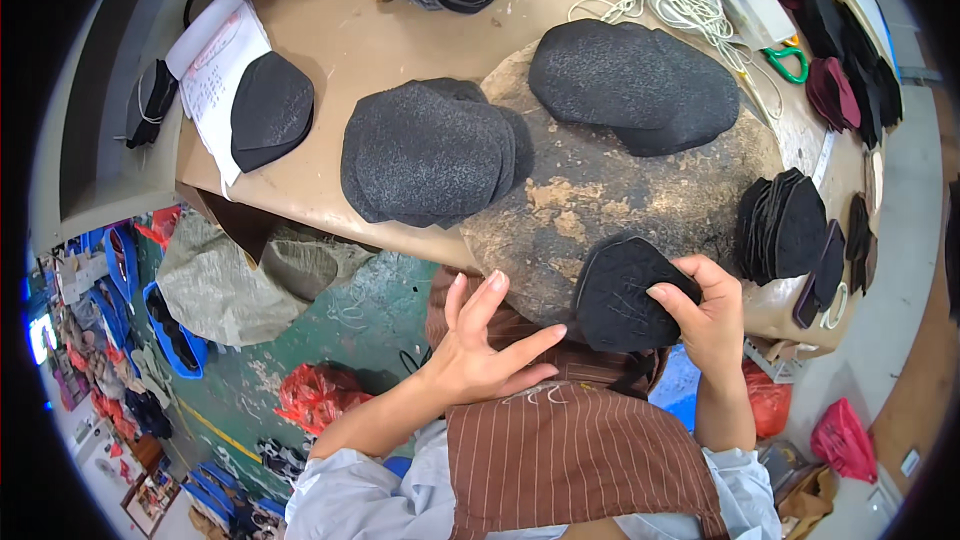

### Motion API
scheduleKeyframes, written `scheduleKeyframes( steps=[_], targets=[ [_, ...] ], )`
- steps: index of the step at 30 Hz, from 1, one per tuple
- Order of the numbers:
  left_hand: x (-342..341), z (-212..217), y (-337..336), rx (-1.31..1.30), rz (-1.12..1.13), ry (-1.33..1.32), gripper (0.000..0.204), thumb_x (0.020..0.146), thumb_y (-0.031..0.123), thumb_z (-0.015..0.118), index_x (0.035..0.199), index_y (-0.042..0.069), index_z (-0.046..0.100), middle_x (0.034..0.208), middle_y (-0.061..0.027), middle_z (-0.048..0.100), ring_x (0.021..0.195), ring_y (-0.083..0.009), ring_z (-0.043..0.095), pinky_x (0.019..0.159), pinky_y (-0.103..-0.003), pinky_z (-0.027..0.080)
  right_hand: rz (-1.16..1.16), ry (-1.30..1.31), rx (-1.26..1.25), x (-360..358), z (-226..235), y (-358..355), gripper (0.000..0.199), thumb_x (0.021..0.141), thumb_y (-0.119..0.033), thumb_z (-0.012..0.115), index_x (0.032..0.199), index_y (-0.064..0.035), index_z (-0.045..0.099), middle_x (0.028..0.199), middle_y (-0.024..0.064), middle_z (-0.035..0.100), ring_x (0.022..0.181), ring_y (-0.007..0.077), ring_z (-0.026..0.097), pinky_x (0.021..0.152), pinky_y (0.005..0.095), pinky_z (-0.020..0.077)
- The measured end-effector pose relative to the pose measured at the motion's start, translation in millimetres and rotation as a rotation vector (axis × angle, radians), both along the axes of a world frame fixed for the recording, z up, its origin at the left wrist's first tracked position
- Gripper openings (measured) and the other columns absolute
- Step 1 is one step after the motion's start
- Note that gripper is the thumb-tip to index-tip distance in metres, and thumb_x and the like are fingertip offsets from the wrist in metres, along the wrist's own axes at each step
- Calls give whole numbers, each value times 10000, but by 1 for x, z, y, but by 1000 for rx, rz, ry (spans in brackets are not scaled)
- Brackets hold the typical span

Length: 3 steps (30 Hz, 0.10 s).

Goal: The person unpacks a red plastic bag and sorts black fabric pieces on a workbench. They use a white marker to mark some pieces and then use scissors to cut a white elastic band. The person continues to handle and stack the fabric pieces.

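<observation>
A black felt piece (622,292) sits at the near edge of the worn round block (600,190), pinched by the right hand (705,315), while the left hand (480,350) hovers spread and empty beside it, apparently sorting, with the nearest felt stack (430,150) the likely destination

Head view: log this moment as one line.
right hand: grips black felt piece at table edge | left hand: open, fingers spread, empty, over brown apron | beside: felt stacks

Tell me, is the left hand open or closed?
Open: the left hand has its fingers spread flat, holding nothing, beside the black piece.
</observation>
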<state>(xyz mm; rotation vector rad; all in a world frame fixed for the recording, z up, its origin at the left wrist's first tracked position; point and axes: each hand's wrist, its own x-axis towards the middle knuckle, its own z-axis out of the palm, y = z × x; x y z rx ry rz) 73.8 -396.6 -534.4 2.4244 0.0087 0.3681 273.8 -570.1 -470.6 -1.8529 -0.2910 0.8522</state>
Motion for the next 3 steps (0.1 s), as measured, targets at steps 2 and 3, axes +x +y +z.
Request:
scheduleKeyframes(
  steps=[2, 3],
  targets=[
    [-5, -8, 3, -17, 9, -84, 554, 645, 423, 803, 1132, 212, 644, 1424, -316, 162, 1363, -408, 134, 1055, -627, 96, -16, -13, 13, -2, -3, -1, 144, 791, -34, 711, 897, 20, 631, 779, 2, 625, 716, 50, 567, 639, 203, 474],
    [-7, -13, 4, -31, 24, -126, 557, 653, 422, 798, 1134, 188, 644, 1426, -308, 179, 1371, -384, 141, 1058, -627, 94, -15, -9, 15, -3, -2, 0, 139, 792, -34, 711, 896, 15, 634, 782, 2, 625, 717, 52, 567, 641, 202, 474]
  ],
)
